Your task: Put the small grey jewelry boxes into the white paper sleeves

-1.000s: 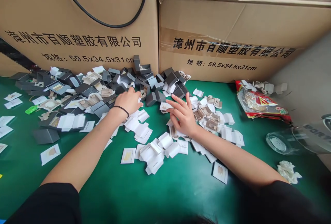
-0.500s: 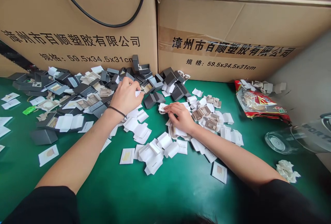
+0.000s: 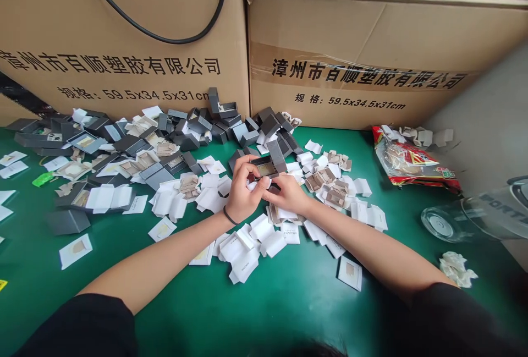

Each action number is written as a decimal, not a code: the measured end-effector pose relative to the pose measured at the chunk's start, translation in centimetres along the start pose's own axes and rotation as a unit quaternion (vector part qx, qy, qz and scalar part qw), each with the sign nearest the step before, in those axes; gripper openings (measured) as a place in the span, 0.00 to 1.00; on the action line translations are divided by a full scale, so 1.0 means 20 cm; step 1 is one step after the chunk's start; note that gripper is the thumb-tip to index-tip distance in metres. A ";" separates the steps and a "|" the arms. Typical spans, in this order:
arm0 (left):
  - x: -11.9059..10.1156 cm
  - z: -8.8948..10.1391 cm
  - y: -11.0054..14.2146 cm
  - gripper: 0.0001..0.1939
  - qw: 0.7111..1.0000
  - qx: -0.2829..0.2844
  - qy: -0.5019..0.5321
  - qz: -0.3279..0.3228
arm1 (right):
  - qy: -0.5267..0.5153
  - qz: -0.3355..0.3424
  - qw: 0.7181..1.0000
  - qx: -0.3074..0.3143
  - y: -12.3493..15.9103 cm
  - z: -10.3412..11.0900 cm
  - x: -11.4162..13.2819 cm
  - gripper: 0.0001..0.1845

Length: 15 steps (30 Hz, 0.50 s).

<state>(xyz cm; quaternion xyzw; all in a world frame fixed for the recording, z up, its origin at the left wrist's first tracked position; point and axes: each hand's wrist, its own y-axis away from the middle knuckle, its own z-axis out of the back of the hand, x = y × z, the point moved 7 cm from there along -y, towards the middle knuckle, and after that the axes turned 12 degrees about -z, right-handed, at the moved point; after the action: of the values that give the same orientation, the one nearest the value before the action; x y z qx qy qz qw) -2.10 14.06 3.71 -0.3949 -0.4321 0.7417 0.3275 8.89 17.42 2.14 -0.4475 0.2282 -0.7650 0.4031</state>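
A small dark grey hinged box point(image 3: 266, 168) stands open between my two hands, its lid tilted up on the right. My left hand point(image 3: 243, 192) has its fingers closed round the box's left side, a black band at the wrist. From the right, my right hand point(image 3: 289, 193) grips the near side of the box, thumb close to the left thumb. A bit of white card point(image 3: 252, 185) shows by the left fingers. Folded white card inserts point(image 3: 247, 244) lie just in front of both hands, and grey-backed inserts point(image 3: 319, 179) lie to the right.
More dark boxes point(image 3: 132, 143), some open, are heaped at the back left among paper inserts. Large cardboard cartons point(image 3: 124, 10) stand behind. On the right are a red snack packet point(image 3: 406, 159), a clear cup point(image 3: 443, 225) lying sideways and crumpled tissue point(image 3: 457, 270).
My left hand has moved right from the heap to meet my right hand, bringing an open dark box. My right hand has shifted from a white insert onto the box.
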 end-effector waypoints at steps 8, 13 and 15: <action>-0.05 0.01 -0.01 0.08 0.997 0.003 -0.046 -0.063 | -0.039 -0.077 0.996 -0.016 0.01 0.02 -0.03 0.15; 0.07 0.06 -0.01 0.09 0.997 -0.030 -0.071 -0.012 | -0.050 -0.105 0.993 0.013 0.01 0.01 -0.06 0.13; 0.13 0.07 0.00 0.10 0.997 -0.036 -0.064 0.030 | -0.034 -0.136 0.990 0.007 0.01 0.01 -0.10 0.12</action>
<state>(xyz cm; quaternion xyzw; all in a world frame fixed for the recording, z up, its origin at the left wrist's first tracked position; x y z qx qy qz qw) -4.48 15.63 3.42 -0.3712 -0.4666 0.7589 0.2619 9.65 18.89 1.16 -0.4975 0.1462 -0.7985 0.3060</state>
